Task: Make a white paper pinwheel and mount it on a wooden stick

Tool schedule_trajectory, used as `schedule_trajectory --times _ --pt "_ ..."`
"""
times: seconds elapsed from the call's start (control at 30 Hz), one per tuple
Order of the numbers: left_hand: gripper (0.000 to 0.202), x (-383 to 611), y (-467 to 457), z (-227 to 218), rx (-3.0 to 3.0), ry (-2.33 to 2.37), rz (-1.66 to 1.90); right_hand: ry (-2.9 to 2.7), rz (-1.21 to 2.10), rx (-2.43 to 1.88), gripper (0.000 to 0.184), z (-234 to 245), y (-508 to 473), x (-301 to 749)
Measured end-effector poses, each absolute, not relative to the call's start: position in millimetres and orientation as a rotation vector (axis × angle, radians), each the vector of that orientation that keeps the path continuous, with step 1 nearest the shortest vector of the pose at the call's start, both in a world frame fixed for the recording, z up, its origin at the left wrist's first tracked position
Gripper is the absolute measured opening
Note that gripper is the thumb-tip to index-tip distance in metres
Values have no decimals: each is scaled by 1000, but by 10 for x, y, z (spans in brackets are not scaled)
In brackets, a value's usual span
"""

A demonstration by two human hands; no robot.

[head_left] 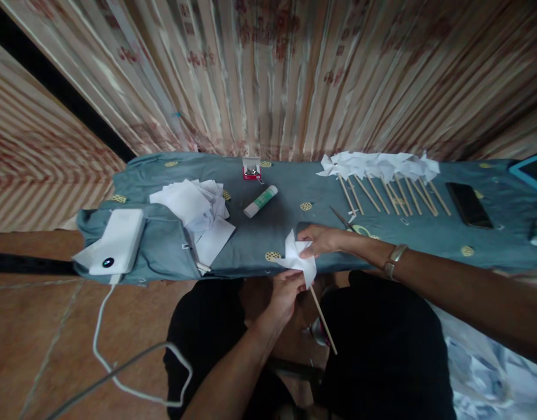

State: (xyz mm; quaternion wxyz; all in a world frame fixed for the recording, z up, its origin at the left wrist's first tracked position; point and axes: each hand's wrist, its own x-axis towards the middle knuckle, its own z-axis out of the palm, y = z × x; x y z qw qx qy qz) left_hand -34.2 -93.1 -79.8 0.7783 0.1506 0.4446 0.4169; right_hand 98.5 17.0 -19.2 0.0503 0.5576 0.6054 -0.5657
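A white paper pinwheel (301, 259) on a thin wooden stick (323, 319) is held between both hands at the table's front edge. My left hand (284, 294) grips it from below, near where the stick meets the paper. From above right, my right hand (317, 240) pinches the paper near its middle, fingers closed. The stick slants down to the right over my lap. Just beyond my right hand lie scissors (360, 230) with pale green handles. What sits under the right fingertips is hidden.
On the cloth-covered table (290, 181) are a paper pile (187, 204), glue stick (261, 201), red box of small metal pieces (252, 170), a row of finished pinwheels (382, 166) and a phone (469, 205). A white power bank (119, 240) trails a cable at left.
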Motion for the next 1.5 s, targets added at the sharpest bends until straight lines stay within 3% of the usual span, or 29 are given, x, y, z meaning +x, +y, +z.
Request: schedule_trajectory --times 1.03,1.5 --pt "40 -269 -914 -906 233 975 868 1878 -1537 1751 18 -253 137 999" --pt "53 -477 -1050 -735 223 821 734 1922 -1513 1635 14 -218 172 990"
